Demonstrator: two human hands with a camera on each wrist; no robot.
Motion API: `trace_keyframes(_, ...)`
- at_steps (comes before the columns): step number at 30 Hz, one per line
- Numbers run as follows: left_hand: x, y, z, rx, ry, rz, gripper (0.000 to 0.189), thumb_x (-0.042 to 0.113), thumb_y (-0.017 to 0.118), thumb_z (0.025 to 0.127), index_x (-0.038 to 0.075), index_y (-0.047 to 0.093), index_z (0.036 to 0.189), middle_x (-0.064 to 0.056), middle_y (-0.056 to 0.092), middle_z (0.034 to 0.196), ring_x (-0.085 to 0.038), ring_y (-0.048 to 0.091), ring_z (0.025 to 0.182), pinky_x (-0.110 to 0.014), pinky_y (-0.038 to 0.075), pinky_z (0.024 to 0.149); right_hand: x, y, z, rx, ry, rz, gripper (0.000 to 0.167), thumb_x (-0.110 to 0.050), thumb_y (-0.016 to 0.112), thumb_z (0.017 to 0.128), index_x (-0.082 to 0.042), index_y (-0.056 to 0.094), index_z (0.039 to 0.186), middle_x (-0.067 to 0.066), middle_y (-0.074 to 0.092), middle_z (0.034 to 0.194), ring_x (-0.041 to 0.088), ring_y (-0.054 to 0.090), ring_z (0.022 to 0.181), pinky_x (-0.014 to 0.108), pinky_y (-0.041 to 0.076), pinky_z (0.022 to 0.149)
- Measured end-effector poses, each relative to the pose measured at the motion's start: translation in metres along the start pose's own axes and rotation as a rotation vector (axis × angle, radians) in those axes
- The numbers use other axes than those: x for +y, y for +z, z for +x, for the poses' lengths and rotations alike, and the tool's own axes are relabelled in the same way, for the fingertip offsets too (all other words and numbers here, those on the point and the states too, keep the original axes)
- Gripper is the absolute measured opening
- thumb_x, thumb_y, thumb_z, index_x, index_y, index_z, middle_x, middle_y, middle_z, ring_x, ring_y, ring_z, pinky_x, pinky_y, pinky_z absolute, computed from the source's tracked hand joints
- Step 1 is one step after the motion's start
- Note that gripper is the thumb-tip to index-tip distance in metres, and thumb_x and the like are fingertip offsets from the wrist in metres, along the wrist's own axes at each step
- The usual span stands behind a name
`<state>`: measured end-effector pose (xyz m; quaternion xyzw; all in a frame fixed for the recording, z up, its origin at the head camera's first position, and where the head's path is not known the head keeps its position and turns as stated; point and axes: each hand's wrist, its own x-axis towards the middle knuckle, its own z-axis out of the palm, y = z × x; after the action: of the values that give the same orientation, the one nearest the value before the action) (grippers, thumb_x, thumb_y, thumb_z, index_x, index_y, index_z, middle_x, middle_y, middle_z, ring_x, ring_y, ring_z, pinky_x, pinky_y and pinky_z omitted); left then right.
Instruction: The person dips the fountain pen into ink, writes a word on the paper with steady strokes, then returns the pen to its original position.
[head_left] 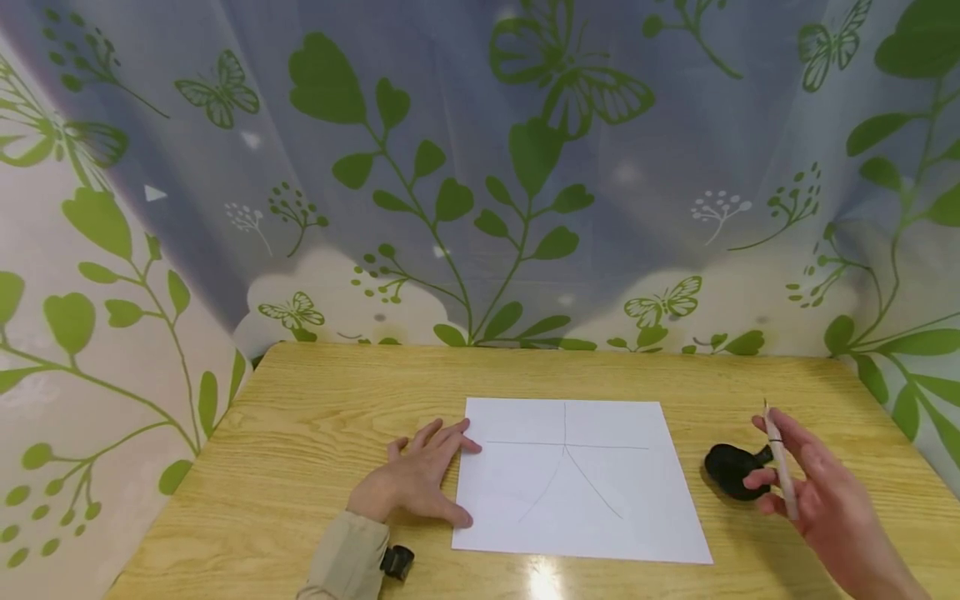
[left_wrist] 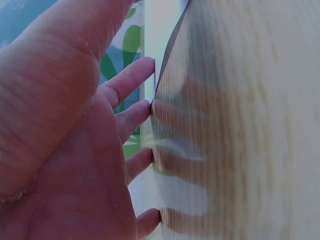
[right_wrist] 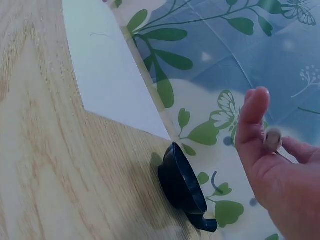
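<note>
A white sheet of paper (head_left: 570, 492) lies on the wooden table, bearing several thin drawn lines: a vertical one, a long horizontal one crossing it, and two slanting down from the crossing. My left hand (head_left: 423, 475) rests at the sheet's left edge, fingers spread, fingertips and thumb over its margin. In the left wrist view the fingertips (left_wrist: 142, 111) touch the surface. To the right of the sheet, my right hand (head_left: 825, 492) holds a pale pen (head_left: 782, 471), its tip pointing up and away. Below that hand sits a small black round dish (head_left: 727, 471) with a short stub.
The wooden table (head_left: 315, 400) stretches out on both sides of the sheet. Behind it hangs a curtain (head_left: 450, 275) with green leaves and butterflies, which also runs along the left and right. A beige sleeve (head_left: 345, 554) and a black wrist strap (head_left: 397, 562) cover the left wrist.
</note>
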<state>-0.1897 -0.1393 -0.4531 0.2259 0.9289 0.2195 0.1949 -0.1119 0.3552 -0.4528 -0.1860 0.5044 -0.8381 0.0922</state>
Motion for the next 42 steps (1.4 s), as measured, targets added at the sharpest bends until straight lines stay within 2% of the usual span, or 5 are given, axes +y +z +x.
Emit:
trace_keyframes(17, -0.006, -0.002, -0.001, -0.012, 0.038, -0.007, 0.086, 0.055, 0.087, 0.071, 0.030, 0.047, 0.144, -0.003, 0.014, 0.174, -0.039, 0.012, 0.159, -0.079, 0.015, 0.111, 0.004, -0.002, -0.013, 0.544, 0.003, -0.468, 0.047, 0.000, 0.060, 0.100, -0.020, 0.057, 0.143, -0.012, 0.072, 0.107, 0.006, 0.077, 0.088, 0.028, 0.063, 0.069)
trace_keyframes(22, -0.005, -0.003, -0.002, -0.004, 0.042, -0.012, 0.087, 0.055, 0.087, 0.071, 0.030, 0.048, 0.144, -0.004, 0.016, 0.174, -0.040, 0.012, 0.159, -0.079, 0.016, 0.111, 0.005, -0.004, -0.013, 0.681, 0.116, -0.888, 0.038, -0.010, 0.065, 0.100, -0.018, 0.059, 0.136, -0.029, 0.063, 0.092, -0.008, 0.070, 0.078, 0.022, 0.061, 0.064)
trace_keyframes(29, -0.007, -0.002, -0.002, -0.001, 0.039, -0.001, 0.087, 0.057, 0.087, 0.070, 0.031, 0.047, 0.143, -0.003, 0.017, 0.173, -0.041, 0.013, 0.158, -0.079, 0.017, 0.110, 0.000, -0.008, -0.010, 0.714, 0.120, -1.421, 0.032, -0.019, 0.074, 0.094, 0.000, 0.069, 0.120, -0.019, 0.074, 0.079, -0.028, 0.046, 0.071, 0.008, 0.040, 0.060)
trace_keyframes(35, -0.010, 0.000, -0.001, -0.004, 0.040, -0.005, 0.088, 0.059, 0.086, 0.071, 0.034, 0.045, 0.144, 0.000, 0.017, 0.173, -0.039, 0.013, 0.159, -0.078, 0.016, 0.110, 0.000, -0.017, -0.008, 0.668, 0.207, -1.500, 0.034, -0.023, 0.074, 0.093, 0.000, 0.070, 0.119, 0.021, 0.078, 0.099, -0.025, 0.044, 0.067, 0.014, 0.043, 0.055)
trace_keyframes(42, -0.012, 0.000, 0.001, -0.010, 0.054, -0.025, 0.086, 0.058, 0.086, 0.072, 0.036, 0.044, 0.144, 0.000, 0.016, 0.174, -0.040, 0.011, 0.159, -0.079, 0.014, 0.110, 0.001, -0.026, -0.008, 0.571, 0.241, -1.524, 0.032, -0.021, 0.074, 0.093, -0.001, 0.071, 0.118, 0.019, 0.078, 0.097, -0.022, 0.048, 0.067, 0.018, 0.047, 0.055)
